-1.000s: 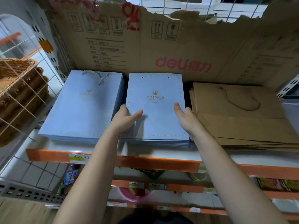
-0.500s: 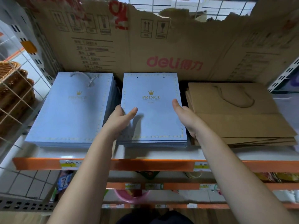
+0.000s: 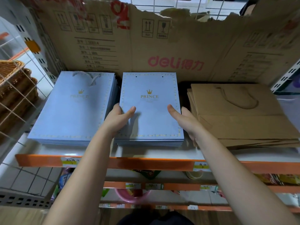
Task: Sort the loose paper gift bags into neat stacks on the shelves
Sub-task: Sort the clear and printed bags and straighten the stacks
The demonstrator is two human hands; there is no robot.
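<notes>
head view: a shelf (image 3: 48, 159) with an orange metal front lip holds 3 flat piles of paper gift bags side by side. the middle stack (image 3: 151, 117) is pale blue matte paper with a gold dotted border, a small gold crown and the word "prince"; its edges line up squarely and its front edge sits near the lip. the left hand (image 3: 119, 118) lays its thumb flat on the top bag while its fingers drop down the stack's left edge into the gap beside it, hidden, so i cannot tell whether they curl under. the right hand (image 3: 183, 121) is spread open, thumb flat on top and fingers straight along the stack's right edge, pressing it. just beside it to the left lies the left stack (image 3: 71, 114), larger blue bags of the same print, with a twisted grey cord handle showing at the back. to the right sits a fanned, uneven pile of brown bags (image 3: 243, 125) in plain rough paper with a rope loop handle. a torn sheet of cardboard (image 3: 146, 46) printed "deli" in red stands behind all 3. on the far left a wire grid (image 3: 21, 101) fronts woven wicker baskets (image 3: 13, 73).
</notes>
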